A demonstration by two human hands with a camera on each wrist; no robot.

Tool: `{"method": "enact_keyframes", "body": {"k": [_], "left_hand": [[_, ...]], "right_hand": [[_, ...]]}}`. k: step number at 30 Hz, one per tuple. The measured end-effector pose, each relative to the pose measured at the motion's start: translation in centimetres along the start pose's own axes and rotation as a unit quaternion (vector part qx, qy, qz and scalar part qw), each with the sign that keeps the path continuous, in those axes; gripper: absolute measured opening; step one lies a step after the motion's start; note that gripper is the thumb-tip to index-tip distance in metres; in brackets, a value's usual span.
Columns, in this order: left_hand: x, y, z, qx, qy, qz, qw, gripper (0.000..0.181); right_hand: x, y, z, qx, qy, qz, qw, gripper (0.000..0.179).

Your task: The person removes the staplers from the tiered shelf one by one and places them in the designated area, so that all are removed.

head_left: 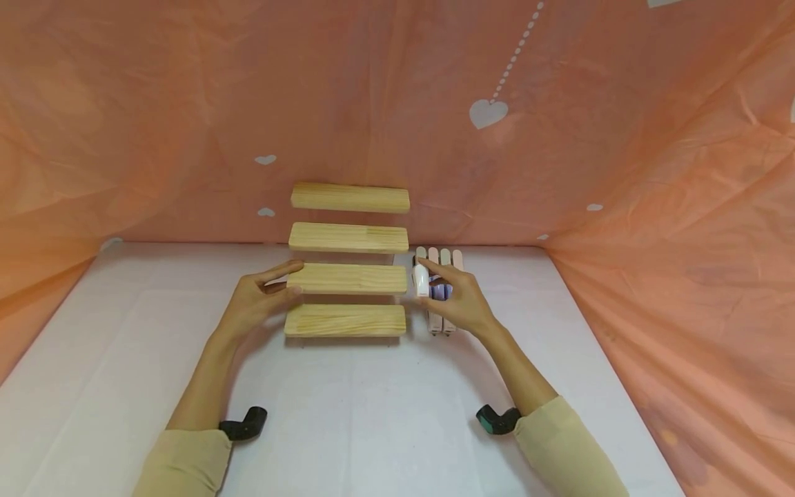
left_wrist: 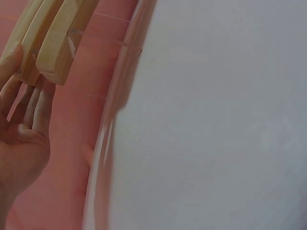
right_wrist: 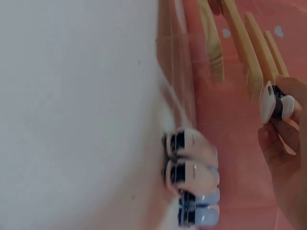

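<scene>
A tiered rack of several pale wooden boards [head_left: 348, 279] stands on the white table, joined by clear side supports. At its left end, my left hand [head_left: 257, 297] grips one of the lower boards between thumb and fingers; the left wrist view shows that hand [left_wrist: 24, 139] beside the board ends [left_wrist: 53, 57]. My right hand [head_left: 458, 298] pinches a small white stapler [head_left: 421, 281] just off the rack's right end. In the right wrist view the stapler [right_wrist: 273, 101] shows its dark middle between pale shells. Several pink staplers [right_wrist: 194, 177] stand below that hand.
Pastel staplers [head_left: 457, 259] in pink, green and blue are lined up to the right of the rack, partly behind my right hand. An orange-pink curtain [head_left: 385, 103] with white hearts encloses the white tabletop [head_left: 348, 414] at the back and sides.
</scene>
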State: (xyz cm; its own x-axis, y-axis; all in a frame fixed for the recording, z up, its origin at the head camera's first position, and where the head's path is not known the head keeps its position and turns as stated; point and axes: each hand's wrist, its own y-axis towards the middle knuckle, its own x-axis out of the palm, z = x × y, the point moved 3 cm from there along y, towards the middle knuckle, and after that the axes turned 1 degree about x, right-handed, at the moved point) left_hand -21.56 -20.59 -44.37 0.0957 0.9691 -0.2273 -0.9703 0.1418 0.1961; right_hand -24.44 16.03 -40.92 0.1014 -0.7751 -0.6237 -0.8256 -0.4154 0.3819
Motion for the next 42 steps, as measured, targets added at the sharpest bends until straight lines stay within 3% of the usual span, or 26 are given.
{"method": "enact_keyframes", "body": {"k": [18, 26, 35, 42], "left_hand": [[-0.1, 0.2, 0.2, 0.017, 0.002, 0.002, 0.9998, 0.049], [0.1, 0.0, 0.1, 0.006, -0.039, -0.004, 0.9992, 0.051], [0.2, 0.1, 0.2, 0.008, -0.030, 0.000, 0.9995, 0.050], [0.1, 0.3, 0.2, 0.018, -0.010, 0.007, 0.9998, 0.049]], "right_hand": [[-2.4, -3.1, 3.2, 0.052, 0.009, 0.009, 0.9986, 0.066], [-3.4, -4.6, 4.5, 0.071, -0.005, 0.009, 0.9974, 0.068], [-4.1, -5.4, 2.9, 0.097, 0.004, -0.006, 0.9953, 0.063], [-3.1, -6.1, 6.1, 0.122, 0.001, -0.023, 0.9922, 0.066]]}}
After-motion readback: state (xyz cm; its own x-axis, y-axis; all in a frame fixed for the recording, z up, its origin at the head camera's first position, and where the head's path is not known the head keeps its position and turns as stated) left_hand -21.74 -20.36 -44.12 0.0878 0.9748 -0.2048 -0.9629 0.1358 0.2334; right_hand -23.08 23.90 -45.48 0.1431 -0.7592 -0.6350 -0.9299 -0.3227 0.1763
